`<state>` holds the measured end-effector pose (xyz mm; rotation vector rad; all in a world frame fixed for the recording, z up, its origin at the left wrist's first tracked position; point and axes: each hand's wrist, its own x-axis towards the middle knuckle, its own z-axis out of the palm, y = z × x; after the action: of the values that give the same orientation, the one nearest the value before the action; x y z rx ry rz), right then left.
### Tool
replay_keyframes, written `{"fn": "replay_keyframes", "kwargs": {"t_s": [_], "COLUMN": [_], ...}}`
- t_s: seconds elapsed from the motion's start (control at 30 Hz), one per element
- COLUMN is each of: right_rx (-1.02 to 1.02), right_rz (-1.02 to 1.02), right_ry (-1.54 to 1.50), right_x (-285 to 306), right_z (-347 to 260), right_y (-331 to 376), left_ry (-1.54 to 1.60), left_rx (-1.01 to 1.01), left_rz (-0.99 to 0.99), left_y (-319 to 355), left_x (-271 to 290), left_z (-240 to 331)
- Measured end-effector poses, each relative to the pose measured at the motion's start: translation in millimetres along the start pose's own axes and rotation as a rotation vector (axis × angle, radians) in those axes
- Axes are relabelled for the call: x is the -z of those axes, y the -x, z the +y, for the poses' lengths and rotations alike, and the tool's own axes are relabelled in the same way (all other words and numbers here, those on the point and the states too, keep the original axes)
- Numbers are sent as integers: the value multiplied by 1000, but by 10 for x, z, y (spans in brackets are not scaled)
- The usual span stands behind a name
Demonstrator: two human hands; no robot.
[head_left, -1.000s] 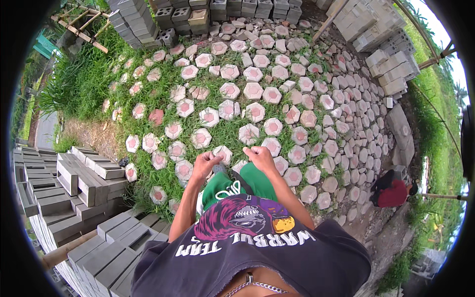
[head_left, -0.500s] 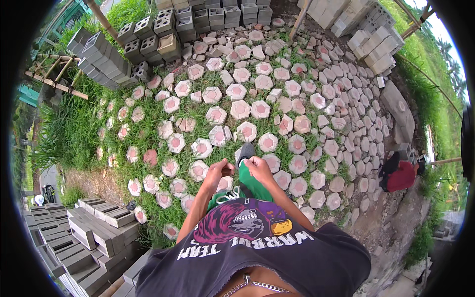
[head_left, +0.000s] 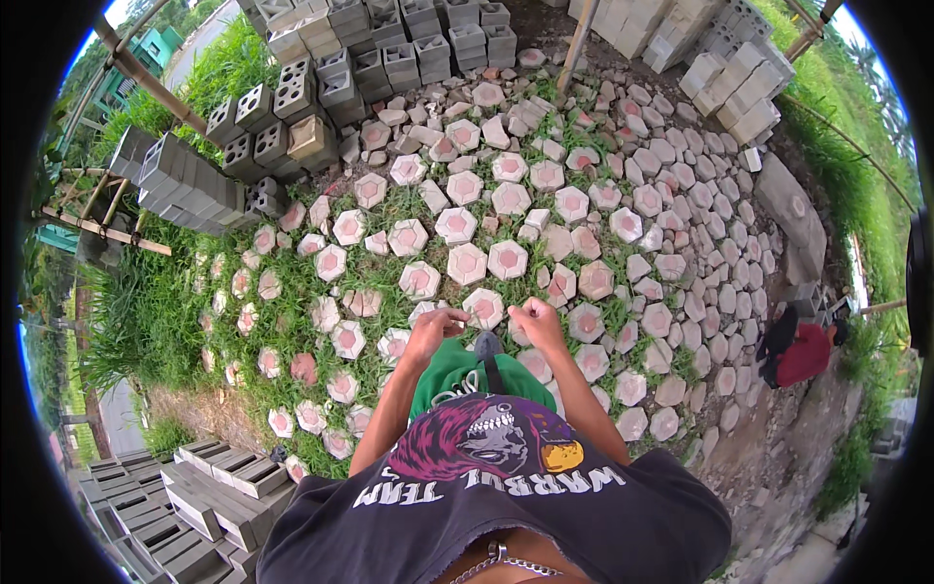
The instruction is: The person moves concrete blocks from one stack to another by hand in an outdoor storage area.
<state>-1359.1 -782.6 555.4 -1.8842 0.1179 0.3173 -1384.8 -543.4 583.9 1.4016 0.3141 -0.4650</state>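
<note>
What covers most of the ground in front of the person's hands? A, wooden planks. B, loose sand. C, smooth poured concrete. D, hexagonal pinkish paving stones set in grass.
D: hexagonal pinkish paving stones lie spread across the grass ahead of both hands.

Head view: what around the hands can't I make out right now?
- Left hand, right hand: fingers curled, too small to tell whether they grip anything.
- Feet: mostly hidden by green shorts.
- Grey block stack: cut off by the fisheye rim.
</note>
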Motion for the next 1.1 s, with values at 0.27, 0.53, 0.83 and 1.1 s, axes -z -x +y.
{"fn": "replay_keyframes", "kwargs": {"t_s": [0.27, 0.53, 0.83, 1.1], "right_rx": [-212, -266, -22, 4], "right_rz": [-42, 51, -18, -28], "right_ry": [-45, -379, -333, -318], "right_x": [101, 33, 220, 39], "right_z": [67, -262, -1383, -1660], "right_y": [-590, -2012, -3914, -4606], "left_ry": [12, 26, 114, 170], "left_rx": [-71, -70, -191, -84], "left_rz": [47, 96, 97, 164], "left_y": [-731, -2273, -3695, -4218], "left_x": [110, 392, 938, 1218], "left_z": [-270, 523, 1718, 1861]}}
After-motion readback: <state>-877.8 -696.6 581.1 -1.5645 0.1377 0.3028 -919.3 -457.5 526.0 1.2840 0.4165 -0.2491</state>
